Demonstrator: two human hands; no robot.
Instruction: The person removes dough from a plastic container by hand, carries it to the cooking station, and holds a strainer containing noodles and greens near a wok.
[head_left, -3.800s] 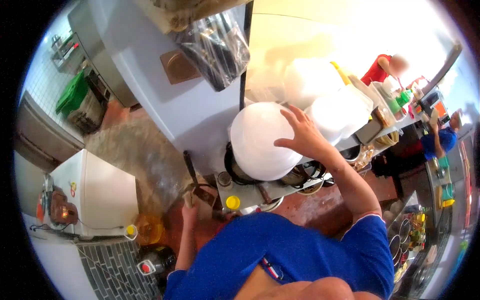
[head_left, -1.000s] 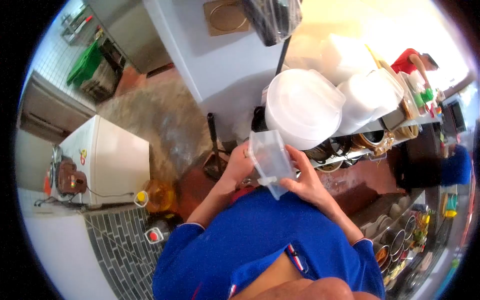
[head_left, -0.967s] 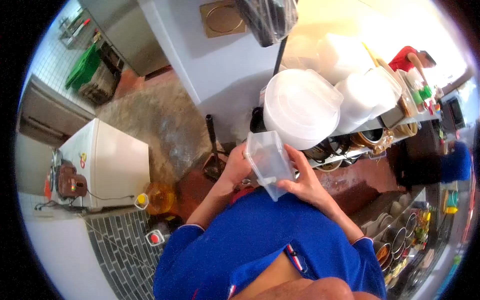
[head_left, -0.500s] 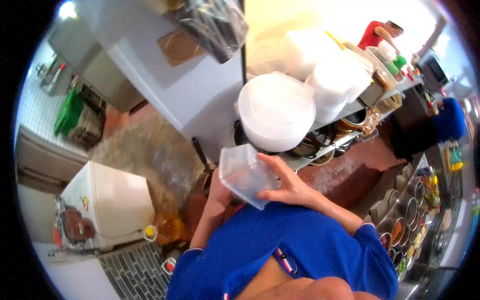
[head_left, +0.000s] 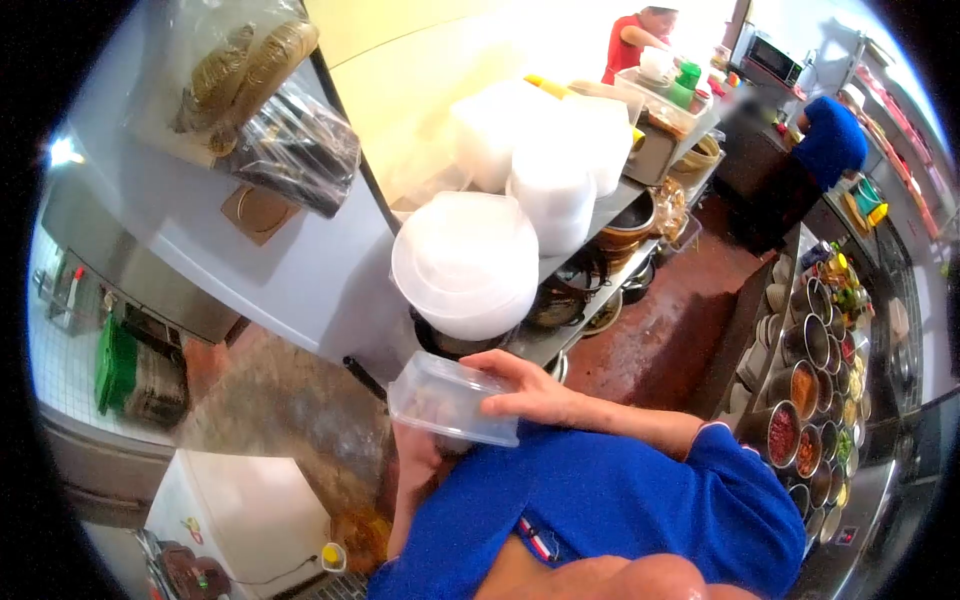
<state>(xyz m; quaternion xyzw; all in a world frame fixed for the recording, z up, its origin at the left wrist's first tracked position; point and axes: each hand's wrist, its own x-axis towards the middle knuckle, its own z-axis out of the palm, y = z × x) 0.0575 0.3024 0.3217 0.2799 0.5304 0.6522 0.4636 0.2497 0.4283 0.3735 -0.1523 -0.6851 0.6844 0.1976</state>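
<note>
Holding a clear plastic container (head_left: 445, 395) in front of the blue-shirted chest, with both hands at it.

From where I stand, the right hand (head_left: 535, 392) has it by the side, thumb and fingers spread partway and pressed to the plastic. The left hand (head_left: 418, 448) sits beneath, partly hidden behind the container, so I can't tell how far its fingers close. The container tilts just in front of a big white tub (head_left: 465, 265), which stands at the near end of a metal shelf (head_left: 612, 207), beside stacked white containers (head_left: 553, 200). Well beyond, one co-worker in red (head_left: 628, 45) and another in blue (head_left: 835, 142) stand at their own places.
</note>
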